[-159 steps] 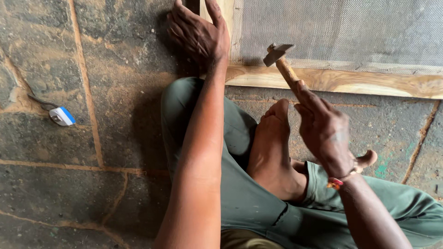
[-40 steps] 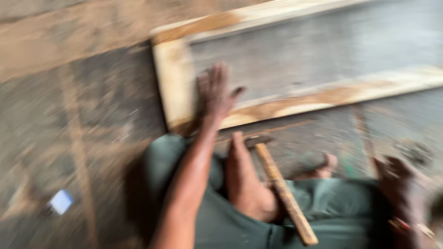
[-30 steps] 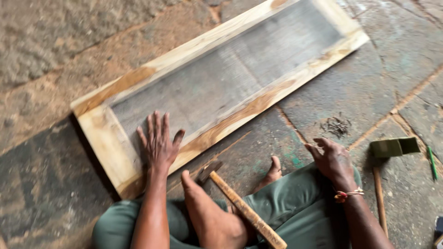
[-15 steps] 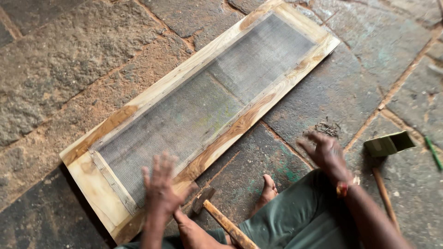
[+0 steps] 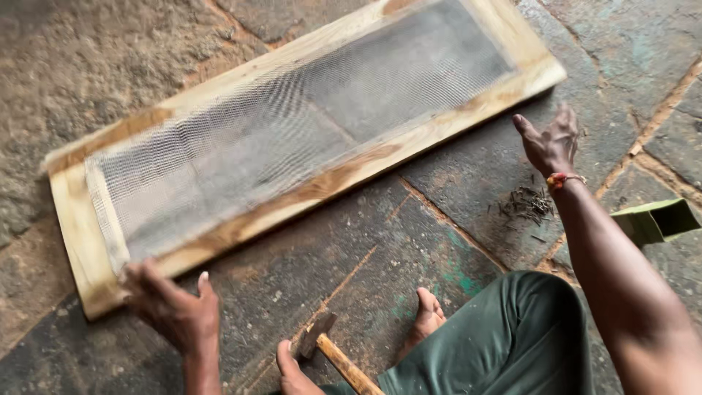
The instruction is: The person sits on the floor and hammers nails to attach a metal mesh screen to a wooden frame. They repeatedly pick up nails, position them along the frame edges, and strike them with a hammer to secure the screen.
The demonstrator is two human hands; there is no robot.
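The left hand has an open grip, fingers spread, and closes on nothing; its fingertips rest at the near left corner of the wooden frame, where the grey wire mesh ends. The right hand is also open and empty, fingers loosely spread, hovering just beside the frame's far right end, apart from the wood. The frame lies flat on the stone floor, running diagonally from near left to far right. Below the right hand sits a small heap of dark nails. A hammer with a wooden handle lies near the person's bare feet, between the two arms. A green box lies at the right edge.
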